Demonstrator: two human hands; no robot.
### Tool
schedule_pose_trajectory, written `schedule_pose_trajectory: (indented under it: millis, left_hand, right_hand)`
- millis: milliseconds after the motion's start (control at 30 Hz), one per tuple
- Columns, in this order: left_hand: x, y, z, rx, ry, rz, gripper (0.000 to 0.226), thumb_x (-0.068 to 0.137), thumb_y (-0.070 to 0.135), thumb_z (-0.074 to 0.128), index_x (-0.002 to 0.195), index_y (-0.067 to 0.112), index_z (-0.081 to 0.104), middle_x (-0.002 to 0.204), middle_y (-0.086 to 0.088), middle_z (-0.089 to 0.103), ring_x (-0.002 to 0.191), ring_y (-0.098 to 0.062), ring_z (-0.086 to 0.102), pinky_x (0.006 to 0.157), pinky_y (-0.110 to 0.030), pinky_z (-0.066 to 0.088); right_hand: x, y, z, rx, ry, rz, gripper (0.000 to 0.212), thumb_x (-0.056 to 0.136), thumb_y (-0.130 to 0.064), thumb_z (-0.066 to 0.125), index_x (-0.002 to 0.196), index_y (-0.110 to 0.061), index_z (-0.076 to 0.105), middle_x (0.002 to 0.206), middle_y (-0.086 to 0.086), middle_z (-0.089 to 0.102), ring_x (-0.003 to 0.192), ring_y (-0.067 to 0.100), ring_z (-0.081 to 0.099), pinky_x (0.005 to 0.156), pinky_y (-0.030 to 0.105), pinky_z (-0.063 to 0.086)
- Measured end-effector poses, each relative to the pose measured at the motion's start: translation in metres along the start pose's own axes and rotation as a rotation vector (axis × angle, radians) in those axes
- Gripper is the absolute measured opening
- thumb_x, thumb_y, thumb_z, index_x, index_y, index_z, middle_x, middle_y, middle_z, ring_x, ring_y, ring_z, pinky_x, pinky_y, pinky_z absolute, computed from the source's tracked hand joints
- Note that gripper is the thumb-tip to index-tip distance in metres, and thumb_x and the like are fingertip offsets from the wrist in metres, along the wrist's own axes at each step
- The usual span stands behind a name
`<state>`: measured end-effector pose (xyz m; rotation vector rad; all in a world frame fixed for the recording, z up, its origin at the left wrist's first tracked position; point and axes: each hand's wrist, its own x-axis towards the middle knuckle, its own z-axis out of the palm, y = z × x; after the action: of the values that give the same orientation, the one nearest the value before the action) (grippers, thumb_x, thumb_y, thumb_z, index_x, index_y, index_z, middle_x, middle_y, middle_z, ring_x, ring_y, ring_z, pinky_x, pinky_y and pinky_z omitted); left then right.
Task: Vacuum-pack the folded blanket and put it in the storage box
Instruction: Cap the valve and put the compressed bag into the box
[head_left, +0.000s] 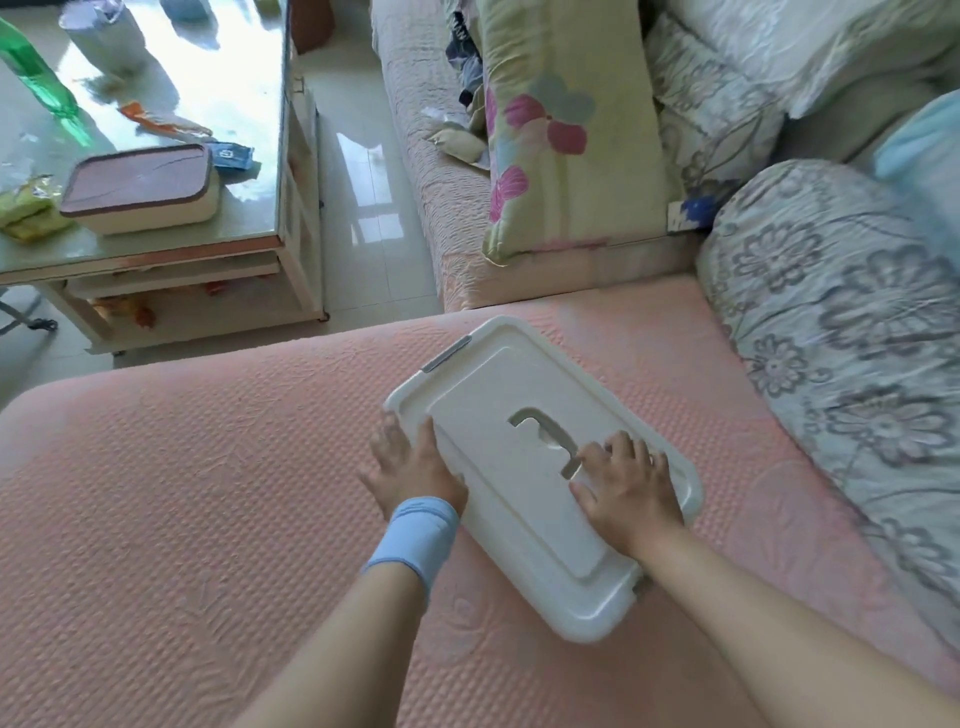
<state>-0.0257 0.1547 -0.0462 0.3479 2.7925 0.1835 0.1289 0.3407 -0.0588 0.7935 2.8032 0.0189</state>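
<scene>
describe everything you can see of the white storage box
The storage box is white plastic, rectangular with rounded corners, lid on. The lid has a raised centre panel, a recessed handle slot and a grey latch at its far end. It sits skewed on the pink cover. The left hand rests at its left edge; the right hand presses on the lid.

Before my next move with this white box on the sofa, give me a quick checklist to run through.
1. Left hand at the left edge of the lid: ok.
2. Right hand on the lid, beside the handle recess: ok.
3. Grey latch fastened: cannot tell.
4. Blanket already under the lid: cannot tell, hidden.
5. Pink cover bare around the lid: ok.
</scene>
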Motion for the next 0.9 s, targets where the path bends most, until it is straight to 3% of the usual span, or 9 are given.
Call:
schedule_pose_trajectory:
  millis: [67, 167, 233, 333, 467, 600, 700, 767, 900]
  left_hand:
    - [-0.015, 0.004, 0.009, -0.117, -0.055, -0.065, 0.092, 0.071, 0.062, 0.067, 0.146, 0.034, 0.022, 0.158, -0.016, 0.005, 0.145, -0.034, 0.011, 0.112, -0.046, 0.025]
    - [-0.028, 0.031, 0.017, -0.322, -0.175, -0.018, 0.109, 0.059, 0.064, 0.077, 0.147, 0.035, 0.02, 0.156, -0.024, -0.005, 0.143, -0.04, 0.012, 0.112, -0.044, 0.027]
    - [-0.026, 0.043, 0.017, -0.371, -0.202, -0.058, 0.121, 0.05, 0.063, 0.083, 0.147, 0.039, 0.015, 0.153, -0.022, -0.024, 0.145, -0.04, 0.001, 0.114, -0.046, 0.025]
    - [-0.015, 0.061, 0.021, -0.294, -0.214, -0.005, 0.126, 0.046, 0.061, 0.086, 0.147, 0.041, 0.013, 0.153, -0.021, -0.028, 0.146, -0.038, -0.001, 0.114, -0.044, 0.024]
    - [-0.006, 0.115, 0.03, -0.207, -0.257, 0.124, 0.128, 0.044, 0.062, 0.085, 0.147, 0.042, 0.011, 0.152, -0.022, -0.031, 0.146, -0.038, -0.001, 0.115, -0.041, 0.023]
    - [0.001, 0.181, 0.04, -0.067, -0.382, 0.343, 0.132, 0.048, 0.062, 0.086, 0.151, 0.043, 0.004, 0.149, -0.019, -0.039, 0.147, -0.036, -0.015, 0.118, -0.04, 0.011]
    - [-0.01, 0.216, 0.048, 0.294, -0.307, 0.593, 0.133, 0.05, 0.071, 0.078, 0.15, 0.043, -0.005, 0.152, -0.011, -0.038, 0.143, -0.032, -0.028, 0.117, -0.054, 0.002]
    - [-0.023, 0.236, 0.056, 0.402, -0.315, 0.679, 0.134, 0.055, 0.067, 0.078, 0.153, 0.032, -0.008, 0.154, -0.008, -0.035, 0.144, -0.031, -0.026, 0.119, -0.053, 0.0]
    - [-0.018, 0.269, 0.056, 0.495, -0.39, 0.705, 0.141, 0.058, 0.06, 0.082, 0.153, 0.017, -0.012, 0.159, -0.005, -0.023, 0.148, -0.027, -0.014, 0.119, -0.052, 0.003]
  right_hand:
    - [0.013, 0.018, -0.002, 0.047, -0.019, 0.043, 0.058, 0.085, -0.065, 0.043, 0.132, -0.031, 0.045, 0.135, 0.006, 0.036, 0.127, 0.03, 0.036, 0.106, 0.053, 0.03]
    - [0.026, 0.041, 0.002, 0.234, -0.2, 0.129, 0.09, 0.077, -0.081, 0.047, 0.151, -0.052, 0.005, 0.163, 0.007, -0.011, 0.151, 0.033, -0.005, 0.112, 0.066, 0.016]
    - [0.027, 0.046, 0.005, 0.238, -0.256, 0.13, 0.1, 0.068, -0.09, 0.041, 0.15, -0.056, -0.005, 0.164, 0.007, -0.012, 0.15, 0.033, 0.004, 0.109, 0.062, 0.025]
    - [0.017, 0.069, 0.012, 0.266, -0.206, 0.183, 0.109, 0.055, -0.097, 0.038, 0.15, -0.056, 0.004, 0.149, 0.008, 0.018, 0.131, 0.031, 0.028, 0.103, 0.051, 0.033]
    - [0.004, 0.119, 0.025, 0.329, -0.116, 0.281, 0.108, 0.056, -0.096, 0.044, 0.151, -0.056, 0.012, 0.126, 0.007, 0.029, 0.114, 0.03, 0.035, 0.096, 0.045, 0.037]
    - [-0.004, 0.185, 0.032, 0.299, -0.036, 0.399, 0.102, 0.064, -0.093, 0.049, 0.152, -0.047, 0.026, 0.138, 0.012, 0.029, 0.121, 0.033, 0.034, 0.097, 0.046, 0.037]
    - [-0.013, 0.21, 0.032, 0.224, 0.115, 0.464, 0.088, 0.072, -0.081, 0.058, 0.145, -0.034, 0.048, 0.149, 0.015, 0.031, 0.128, 0.034, 0.033, 0.101, 0.051, 0.034]
    - [-0.024, 0.204, 0.036, 0.239, 0.185, 0.401, 0.078, 0.075, -0.075, 0.059, 0.14, -0.031, 0.054, 0.152, 0.014, 0.032, 0.132, 0.034, 0.034, 0.102, 0.056, 0.033]
    - [-0.038, 0.195, 0.051, 0.297, -0.07, 0.327, 0.099, 0.07, -0.093, 0.019, 0.156, -0.045, 0.009, 0.166, 0.005, -0.012, 0.153, 0.026, -0.006, 0.114, 0.062, -0.008]
